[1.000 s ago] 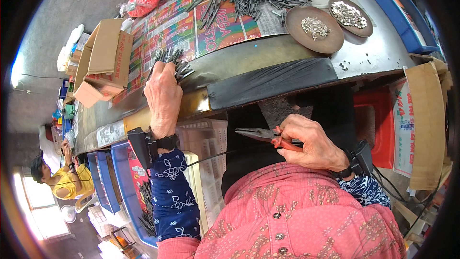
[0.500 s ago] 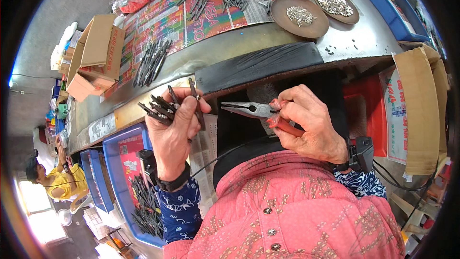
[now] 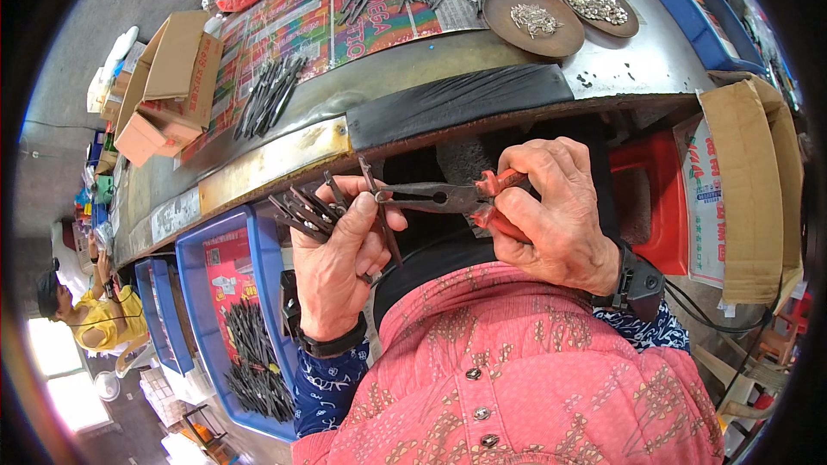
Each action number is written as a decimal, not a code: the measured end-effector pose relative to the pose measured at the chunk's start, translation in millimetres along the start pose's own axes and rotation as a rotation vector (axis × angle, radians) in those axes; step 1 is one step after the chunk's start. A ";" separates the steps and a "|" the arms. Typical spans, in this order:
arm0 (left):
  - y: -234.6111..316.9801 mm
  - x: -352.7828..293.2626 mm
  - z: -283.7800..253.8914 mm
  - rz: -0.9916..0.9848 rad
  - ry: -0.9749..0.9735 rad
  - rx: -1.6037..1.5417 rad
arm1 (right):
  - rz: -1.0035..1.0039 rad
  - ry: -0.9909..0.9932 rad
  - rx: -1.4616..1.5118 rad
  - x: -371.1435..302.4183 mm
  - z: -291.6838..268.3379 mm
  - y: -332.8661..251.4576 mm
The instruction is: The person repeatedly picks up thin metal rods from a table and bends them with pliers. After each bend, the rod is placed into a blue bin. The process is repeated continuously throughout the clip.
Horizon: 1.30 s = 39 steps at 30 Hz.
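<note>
My left hand (image 3: 338, 263) is closed on a bunch of thin black strips (image 3: 303, 213), which fan out to its left. One more black strip (image 3: 389, 237) stands nearly upright between its thumb and fingers. My right hand (image 3: 556, 215) grips pliers (image 3: 431, 198) with red handles and grey jaws. The tips of the jaws meet the upright strip beside my left thumb, at a small shiny metal bit. Whether the jaws pinch that bit is too small to tell.
Ahead, the workbench edge has a black covering (image 3: 465, 103). Black strips (image 3: 271, 96) lie on it, near two brown dishes (image 3: 506, 21) of small silver parts. A blue bin (image 3: 194, 293) of black strips stands left. Cardboard boxes (image 3: 745, 194) flank both sides. A person in yellow (image 3: 95, 314) sits far left.
My left hand has moved right and slightly down with the strips. The pliers' tips, apart from the strips before, now touch the upright one; the jaws look more closed.
</note>
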<state>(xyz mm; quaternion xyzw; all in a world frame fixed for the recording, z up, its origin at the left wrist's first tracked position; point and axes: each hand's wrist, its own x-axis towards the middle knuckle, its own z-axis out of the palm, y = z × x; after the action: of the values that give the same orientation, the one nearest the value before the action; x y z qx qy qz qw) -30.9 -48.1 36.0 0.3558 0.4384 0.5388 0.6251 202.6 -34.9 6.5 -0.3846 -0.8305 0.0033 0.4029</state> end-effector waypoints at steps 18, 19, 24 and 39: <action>-8.7 0.9 -9.5 0.056 -0.098 0.107 | 0.058 -0.173 0.297 -10.3 9.4 9.9; -11.2 1.2 -9.7 0.143 -0.087 0.234 | 0.124 -0.222 0.453 -11.2 11.9 11.3; -15.2 0.6 -13.4 0.268 -0.027 0.358 | 0.205 -0.229 0.599 -12.7 21.1 8.8; -13.4 4.8 -17.9 -0.058 -0.012 -0.007 | -0.011 -0.028 0.073 -2.9 13.8 7.0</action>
<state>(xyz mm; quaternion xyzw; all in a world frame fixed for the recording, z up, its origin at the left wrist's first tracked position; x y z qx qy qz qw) -42.6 -46.1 16.4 0.3440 0.4428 0.5201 0.6443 198.8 -27.6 -7.0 -0.3648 -0.8376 0.0368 0.4048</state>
